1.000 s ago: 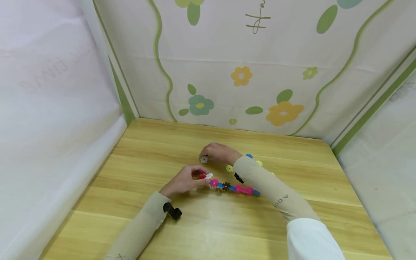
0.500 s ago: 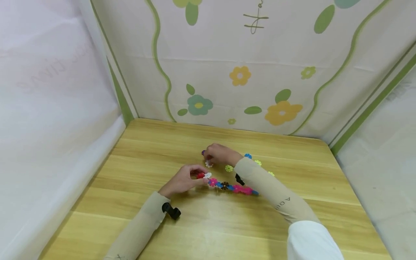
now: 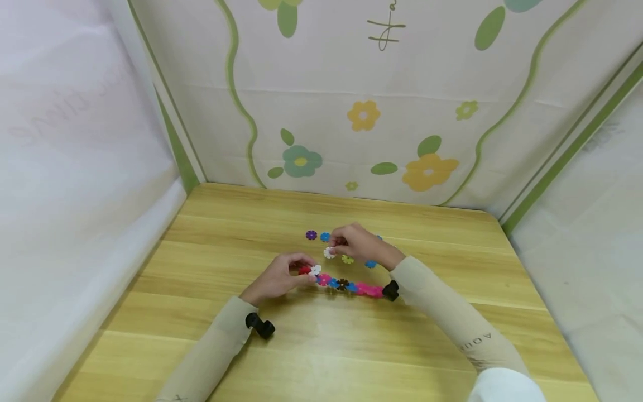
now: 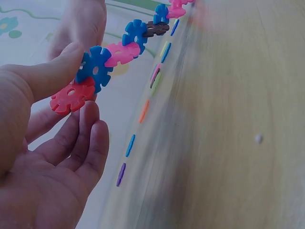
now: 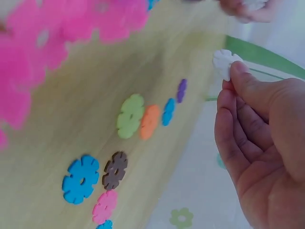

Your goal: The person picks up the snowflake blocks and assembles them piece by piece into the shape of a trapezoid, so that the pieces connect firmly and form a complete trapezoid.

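A chain of interlocked plastic flower discs (image 3: 346,286) in red, white, pink, blue and brown lies across the wooden table (image 3: 321,346). My left hand (image 3: 281,274) pinches its left end; in the left wrist view the thumb and fingers hold the red disc (image 4: 71,95) beside a blue one (image 4: 95,69). My right hand (image 3: 354,243) is just behind the chain and pinches a single white disc (image 3: 329,252), seen lifted off the table in the right wrist view (image 5: 226,62).
Loose discs lie behind the chain: purple (image 3: 311,235), blue (image 3: 325,237), green (image 3: 347,259) and another blue (image 3: 370,263). The right wrist view shows more: green (image 5: 130,116), orange (image 5: 149,121), blue (image 5: 81,178), brown (image 5: 115,170). Fabric walls enclose the table on three sides.
My right hand has drawn back to the right and toward the chain, carrying the white disc; the purple and blue discs it covered are now uncovered. The left hand stays on the chain's end.
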A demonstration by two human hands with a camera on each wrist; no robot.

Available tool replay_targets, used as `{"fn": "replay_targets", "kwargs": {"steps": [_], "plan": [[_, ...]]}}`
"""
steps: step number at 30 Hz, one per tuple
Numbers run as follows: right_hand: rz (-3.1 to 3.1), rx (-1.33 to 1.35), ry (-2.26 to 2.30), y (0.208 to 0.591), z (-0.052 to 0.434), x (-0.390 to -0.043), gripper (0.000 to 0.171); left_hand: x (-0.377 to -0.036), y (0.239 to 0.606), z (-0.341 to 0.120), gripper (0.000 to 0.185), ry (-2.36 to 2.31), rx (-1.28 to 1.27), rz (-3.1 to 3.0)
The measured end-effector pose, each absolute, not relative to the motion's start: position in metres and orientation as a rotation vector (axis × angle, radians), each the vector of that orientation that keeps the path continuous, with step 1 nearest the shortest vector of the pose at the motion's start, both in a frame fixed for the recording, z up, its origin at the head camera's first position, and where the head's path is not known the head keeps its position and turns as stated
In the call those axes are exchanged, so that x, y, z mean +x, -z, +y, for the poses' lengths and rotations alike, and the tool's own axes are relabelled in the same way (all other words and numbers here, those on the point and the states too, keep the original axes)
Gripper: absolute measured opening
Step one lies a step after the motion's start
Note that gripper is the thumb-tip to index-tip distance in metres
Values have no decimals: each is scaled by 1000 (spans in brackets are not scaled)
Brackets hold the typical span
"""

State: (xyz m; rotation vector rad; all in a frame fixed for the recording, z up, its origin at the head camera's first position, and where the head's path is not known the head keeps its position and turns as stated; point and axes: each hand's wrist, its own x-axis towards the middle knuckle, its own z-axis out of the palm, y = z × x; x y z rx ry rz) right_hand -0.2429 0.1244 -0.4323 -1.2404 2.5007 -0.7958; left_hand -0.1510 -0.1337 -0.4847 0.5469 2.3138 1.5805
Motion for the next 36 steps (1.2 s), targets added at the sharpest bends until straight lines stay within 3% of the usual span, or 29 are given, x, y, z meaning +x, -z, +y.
{"fn": "replay_targets", "kwargs": {"steps": [16,36], "plan": [[2561,-1054,1294,437,133,-185,7,-151,484,-133,31,-1600,615,2340],[2533,-1049,1298,446,125,-182,8,-150,484,-130,32,-1604,636,2389]]}}
